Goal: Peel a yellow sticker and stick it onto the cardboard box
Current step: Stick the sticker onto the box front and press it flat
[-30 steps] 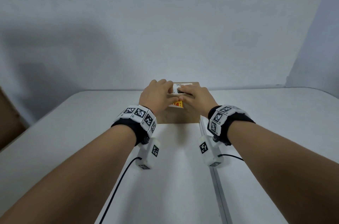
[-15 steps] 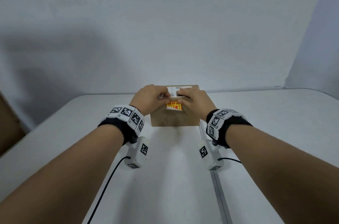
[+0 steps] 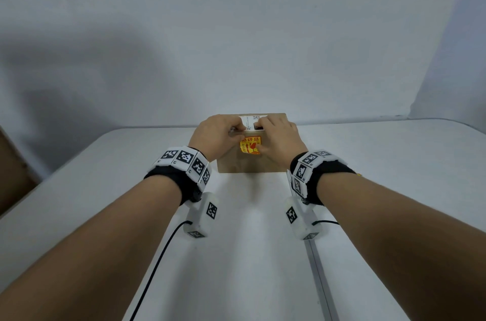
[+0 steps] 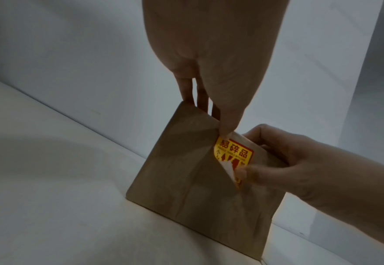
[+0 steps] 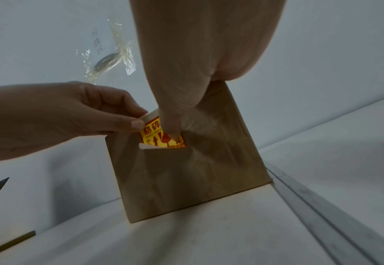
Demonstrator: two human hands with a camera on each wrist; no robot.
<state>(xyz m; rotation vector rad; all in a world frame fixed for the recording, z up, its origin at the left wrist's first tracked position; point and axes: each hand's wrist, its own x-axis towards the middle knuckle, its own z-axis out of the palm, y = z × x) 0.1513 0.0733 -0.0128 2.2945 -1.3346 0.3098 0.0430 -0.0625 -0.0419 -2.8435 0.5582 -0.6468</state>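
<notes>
Both thumbs press the yellow fragile sticker (image 4: 233,155) onto the cardboard box (image 4: 182,181), the left hand (image 3: 218,134) and right hand (image 3: 280,134) curled over its top edge. One lower corner stands lifted. I reckon smoothing it flat comes next.

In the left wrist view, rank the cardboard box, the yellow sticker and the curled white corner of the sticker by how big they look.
Largest to smallest, as they look:
1. cardboard box
2. yellow sticker
3. curled white corner, which the right hand partly hides, so its full extent is unsure

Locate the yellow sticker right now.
The yellow sticker lies on the near face of the cardboard box, just under its top edge, between the left hand and right hand; one lower corner curls off.
</notes>
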